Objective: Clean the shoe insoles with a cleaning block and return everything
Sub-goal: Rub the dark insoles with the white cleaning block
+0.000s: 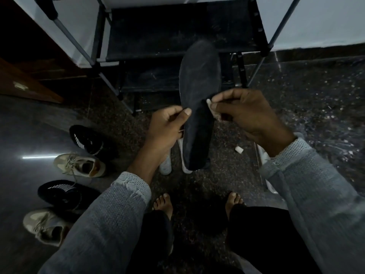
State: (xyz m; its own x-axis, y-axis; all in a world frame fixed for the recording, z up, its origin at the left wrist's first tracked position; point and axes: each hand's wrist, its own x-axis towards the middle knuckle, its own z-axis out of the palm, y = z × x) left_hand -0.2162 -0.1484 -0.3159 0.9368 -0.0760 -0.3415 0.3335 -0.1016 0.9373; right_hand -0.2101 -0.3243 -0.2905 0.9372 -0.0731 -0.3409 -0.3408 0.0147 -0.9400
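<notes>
Half-hidden cleaning block (211,107) behind insole (199,99)

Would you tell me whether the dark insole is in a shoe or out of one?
Out: the dark insole is held in the air between the left hand and right hand.

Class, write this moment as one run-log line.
step: scrubbing | left hand: grips dark insole | right hand: pinches cleaning block against insole edge | floor: four shoes at left

A home's shoe corner — a tube-frame shoe rack (177,32) against the wall, sneakers (79,165) lined up on speckled stone floor (316,99), bare feet (163,204).
</notes>
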